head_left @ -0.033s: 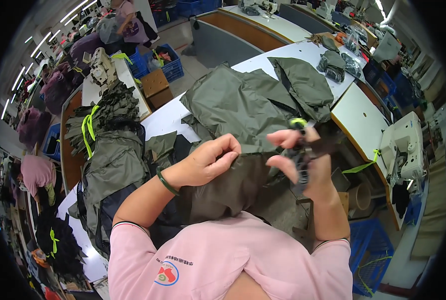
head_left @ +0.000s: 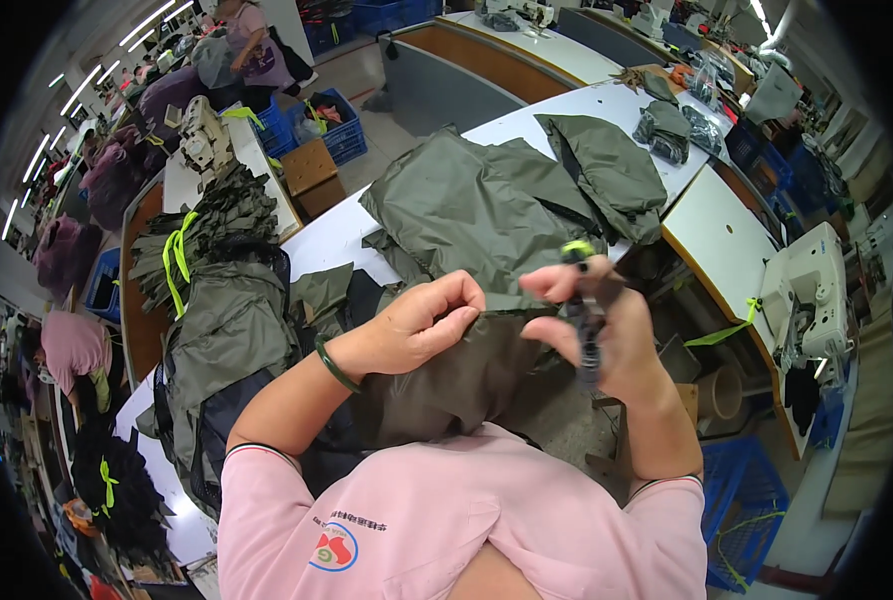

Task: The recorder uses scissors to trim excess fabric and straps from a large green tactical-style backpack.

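Observation:
My left hand (head_left: 416, 325), with a green band on its wrist, pinches the top edge of a dark olive garment piece (head_left: 446, 385) held up in front of my chest. My right hand (head_left: 616, 340) grips the same edge from the right. It also holds a small black clipping tool (head_left: 586, 330) with a neon yellow tip. Just beyond my hands, a larger olive garment (head_left: 486, 200) lies spread on the white table (head_left: 331, 235).
A bundle of olive pieces tied with neon yellow ribbon (head_left: 206, 235) sits at the left. A white sewing machine (head_left: 811, 290) stands at the right. Blue crates (head_left: 331, 125) and a cardboard box (head_left: 311, 170) stand behind the table. Another person (head_left: 251, 45) works at the back.

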